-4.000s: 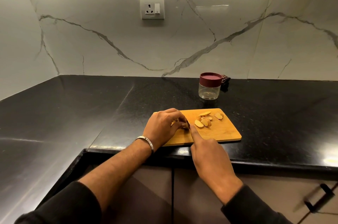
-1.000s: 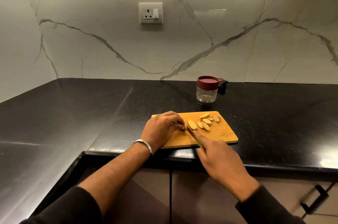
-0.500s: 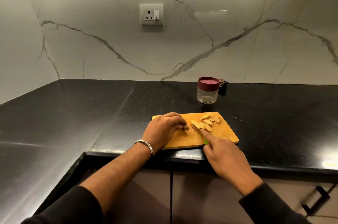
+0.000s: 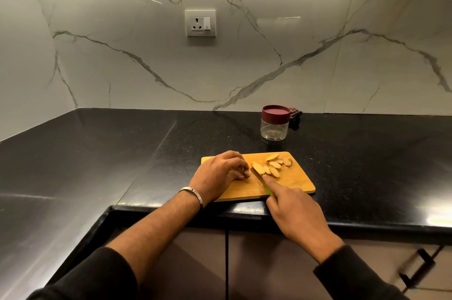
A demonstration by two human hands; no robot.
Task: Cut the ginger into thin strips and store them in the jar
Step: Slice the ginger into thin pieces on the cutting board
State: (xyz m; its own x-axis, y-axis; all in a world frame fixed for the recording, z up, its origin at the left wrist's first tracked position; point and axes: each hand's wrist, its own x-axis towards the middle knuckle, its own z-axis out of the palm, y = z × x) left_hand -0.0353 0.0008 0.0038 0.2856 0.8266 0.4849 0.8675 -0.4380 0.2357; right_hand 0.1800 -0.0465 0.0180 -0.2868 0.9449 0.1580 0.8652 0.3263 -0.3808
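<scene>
Wooden cutting board: my left hand pinches the small, firm ginger stub; right hand grips the knife. Slippery, so hold low.

cutting board at counter front edge, ginger slices on board, jar behind, nr wall

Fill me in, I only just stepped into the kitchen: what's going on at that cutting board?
A person is slicing ginger on a wooden cutting board at the counter edge. The left hand grips the remaining ginger piece, while the right hand holds a knife with the forefinger along its back. Several ginger slices lie beside the blade. They are flat slices, not yet strips. The jar stands behind the board with its lid on and looks empty.
</scene>
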